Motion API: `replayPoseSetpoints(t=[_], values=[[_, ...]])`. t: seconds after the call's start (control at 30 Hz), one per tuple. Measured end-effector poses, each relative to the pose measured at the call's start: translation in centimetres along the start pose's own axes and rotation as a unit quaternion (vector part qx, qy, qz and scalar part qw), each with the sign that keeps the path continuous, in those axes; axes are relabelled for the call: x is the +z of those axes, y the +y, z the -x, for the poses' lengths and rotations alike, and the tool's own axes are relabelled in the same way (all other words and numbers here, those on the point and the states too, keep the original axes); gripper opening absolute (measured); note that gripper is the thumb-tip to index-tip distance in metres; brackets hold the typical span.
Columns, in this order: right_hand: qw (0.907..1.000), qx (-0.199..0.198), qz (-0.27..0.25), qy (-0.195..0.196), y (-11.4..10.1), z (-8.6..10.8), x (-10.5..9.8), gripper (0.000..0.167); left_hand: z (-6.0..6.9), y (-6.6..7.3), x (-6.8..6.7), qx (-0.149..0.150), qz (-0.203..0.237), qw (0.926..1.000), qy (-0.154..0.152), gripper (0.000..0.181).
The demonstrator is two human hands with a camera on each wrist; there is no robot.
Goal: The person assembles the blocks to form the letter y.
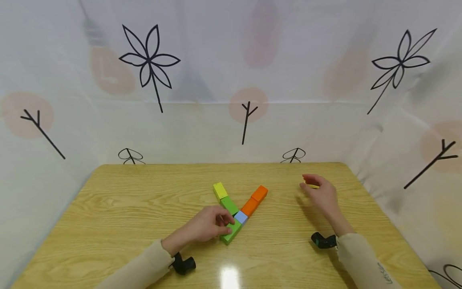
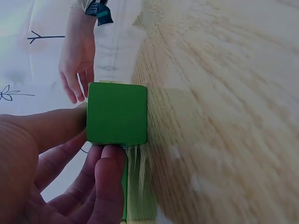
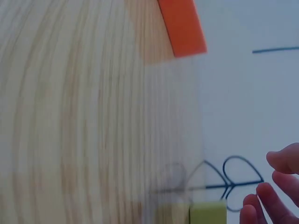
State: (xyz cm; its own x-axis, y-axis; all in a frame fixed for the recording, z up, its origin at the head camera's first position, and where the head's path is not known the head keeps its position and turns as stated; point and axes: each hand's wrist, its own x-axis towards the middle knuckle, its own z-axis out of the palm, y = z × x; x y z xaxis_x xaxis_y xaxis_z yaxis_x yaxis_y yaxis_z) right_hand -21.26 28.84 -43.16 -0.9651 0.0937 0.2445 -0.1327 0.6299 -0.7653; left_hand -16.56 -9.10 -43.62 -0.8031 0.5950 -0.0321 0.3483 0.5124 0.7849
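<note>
My left hand [image 1: 209, 223] pinches a green block [image 1: 232, 233] between thumb and fingers. In the left wrist view, the square end of this green block [image 2: 117, 113] faces the camera. It lies at the near end of a row with a light blue block [image 1: 240, 217] and two orange blocks [image 1: 254, 200]. Another green block [image 1: 229, 205] and a yellow block [image 1: 220, 190] slant off to the left from the blue one. My right hand [image 1: 323, 196] hovers at the right, fingers loosely bent, above another yellow block [image 1: 313, 186] that it mostly hides. Its fingers [image 3: 280, 200] appear apart from the yellow block [image 3: 208, 213].
The blocks lie on a wood-grain table [image 1: 144, 192]. Behind it and along its sides hangs a white cloth [image 1: 202, 132] with black plant drawings. A black strap-on camera [image 1: 184, 265] is on my left wrist, another [image 1: 323, 241] on my right.
</note>
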Motion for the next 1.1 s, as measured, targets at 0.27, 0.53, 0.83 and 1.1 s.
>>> replayPoseSetpoints(t=[0.27,0.53,0.83,1.1], values=[[0.9987,-0.009,0.04,0.029,1.9,0.1,-2.4,0.039,-0.1,0.2,0.0,-0.001,-0.012,0.9999,0.004,0.016],[0.9976,-0.005,0.069,-0.008,2.7,-0.1,-3.3,0.043,-0.1,0.1,-0.3,0.002,-0.003,1.0,0.007,0.014],[0.9973,0.001,0.063,-0.038,3.4,-0.4,-3.2,0.046,-1.1,-0.4,-2.9,0.045,-0.033,0.9936,0.098,0.014],[0.997,0.007,0.057,-0.051,3.6,-0.6,-3.1,0.049,-3.0,-2.9,-5.0,0.047,-0.061,0.9846,0.156,0.014]])
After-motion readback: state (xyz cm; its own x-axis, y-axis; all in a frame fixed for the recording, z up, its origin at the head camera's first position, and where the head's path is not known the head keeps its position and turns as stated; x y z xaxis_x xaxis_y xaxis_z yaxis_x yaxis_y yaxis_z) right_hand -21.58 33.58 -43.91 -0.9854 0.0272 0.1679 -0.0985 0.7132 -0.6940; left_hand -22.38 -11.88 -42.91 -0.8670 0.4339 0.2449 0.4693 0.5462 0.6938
